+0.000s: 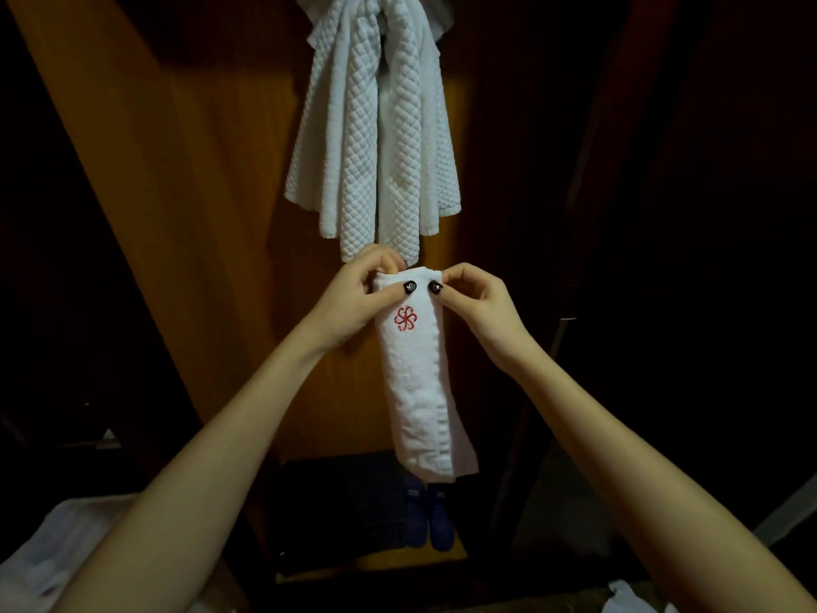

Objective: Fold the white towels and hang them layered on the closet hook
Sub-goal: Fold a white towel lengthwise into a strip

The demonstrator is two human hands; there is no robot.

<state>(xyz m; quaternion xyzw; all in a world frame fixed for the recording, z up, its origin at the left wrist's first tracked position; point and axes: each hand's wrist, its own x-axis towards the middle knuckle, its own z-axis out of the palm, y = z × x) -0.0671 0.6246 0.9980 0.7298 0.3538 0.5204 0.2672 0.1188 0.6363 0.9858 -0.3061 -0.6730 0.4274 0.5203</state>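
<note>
**Entry: white towels at closet, one hung and one folded in hand**

Left grip (353, 298) and right grip (477, 298) each pinch the top edge of the narrow folded towel (420, 391), thumbs in front and side by side. The towel hangs straight down from both, its red emblem (405, 319) just under the thumbs. Directly above the grips, nearly touching the left one, the quilted towel (376, 148) drapes from a point too high to see, so the hook is not visible. Judged status: first layer hung; second folded but not yet hung over it. More white cloth (53, 559) lies far below and left of the left grip; cannot tell whether it is another towel.
</note>
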